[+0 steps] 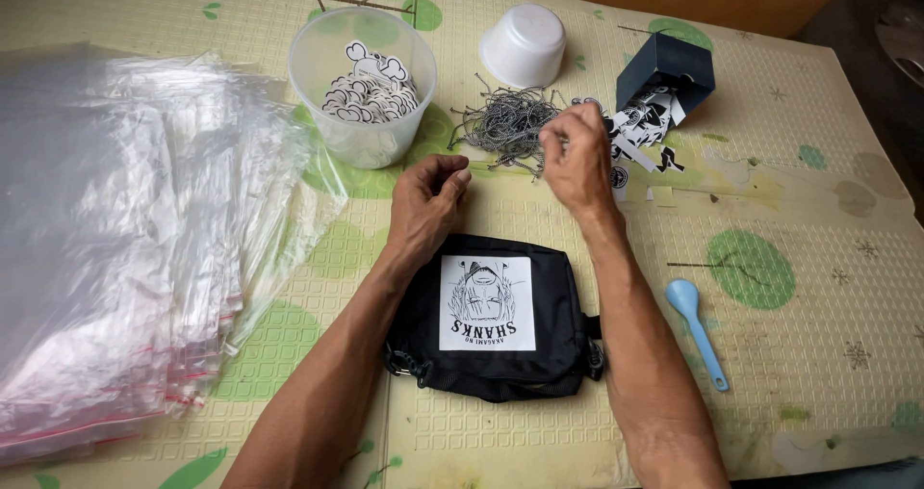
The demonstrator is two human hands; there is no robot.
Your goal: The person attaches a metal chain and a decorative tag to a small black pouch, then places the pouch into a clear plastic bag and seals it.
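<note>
A small black pouch with a square white printed patch lies on the mat between my forearms. My left hand rests just beyond it, fingers curled loosely with the thumb against them; nothing shows in it. My right hand reaches into the edge of a tangled heap of thin grey strings, fingertips pinched together on some of them. A clear plastic tub holding several black-and-white cut-out tags stands beyond my left hand.
A tall stack of clear zip bags fills the left side. An upturned white bowl sits at the back. A tipped dark blue box spills printed tags. A light blue spoon lies to the right on the patterned mat.
</note>
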